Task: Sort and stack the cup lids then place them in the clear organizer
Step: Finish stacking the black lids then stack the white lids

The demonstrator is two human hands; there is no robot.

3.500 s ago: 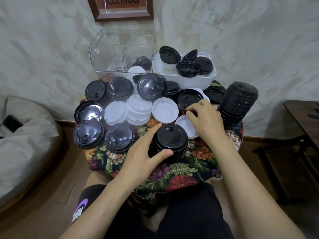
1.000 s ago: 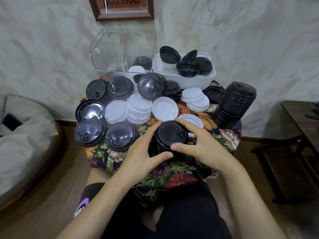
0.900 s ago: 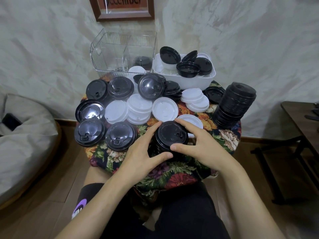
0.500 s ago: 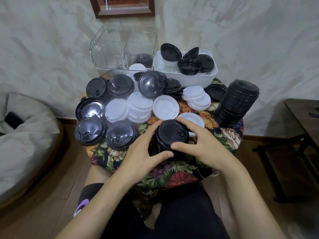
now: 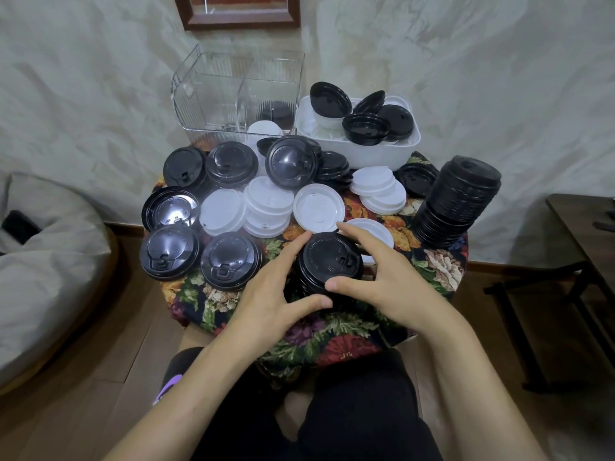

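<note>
The black lid stack (image 5: 327, 261) at the near edge is matt plastic with a faint sheen on top. The black lids (image 5: 229, 264) to its left are glossier and catch the light, and the domed lid (image 5: 291, 163) shines most. The white lids (image 5: 317, 207) look smooth and opaque; the frosted lids (image 5: 223, 211) beside them are translucent plastic. The clear organizer (image 5: 233, 91) is ribbed transparent plastic, the white tub (image 5: 359, 154) smooth and satin. The tablecloth (image 5: 332, 334) is woven floral cloth, the floor (image 5: 100, 377) wood-grained, the picture frame (image 5: 239, 23) dark polished wood.
</note>
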